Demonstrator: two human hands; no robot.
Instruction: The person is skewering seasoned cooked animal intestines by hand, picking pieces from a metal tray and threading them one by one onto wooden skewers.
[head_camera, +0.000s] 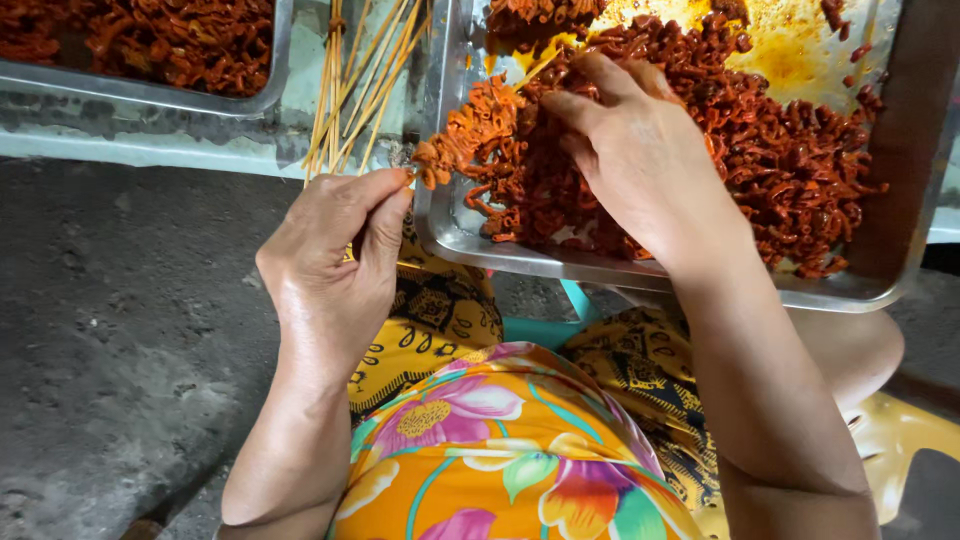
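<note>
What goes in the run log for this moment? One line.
left hand: pinches loaded skewer | right hand: in marinated pieces, steel tray | spare sticks beside

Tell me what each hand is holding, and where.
Left hand pinches the loaded thin bamboo skewer at its near end; right hand grips red marinated meat pieces on it.

Seen from above: both forearms bare, no sleeves, rings, watch or bracelets in view. Left hand (335, 265) and right hand (640, 160) ungloved. Orange floral top (510, 450) w/ pink, white and green blooms; black-and-yellow patterned batik wrap (440, 320) over the lap.
</note>
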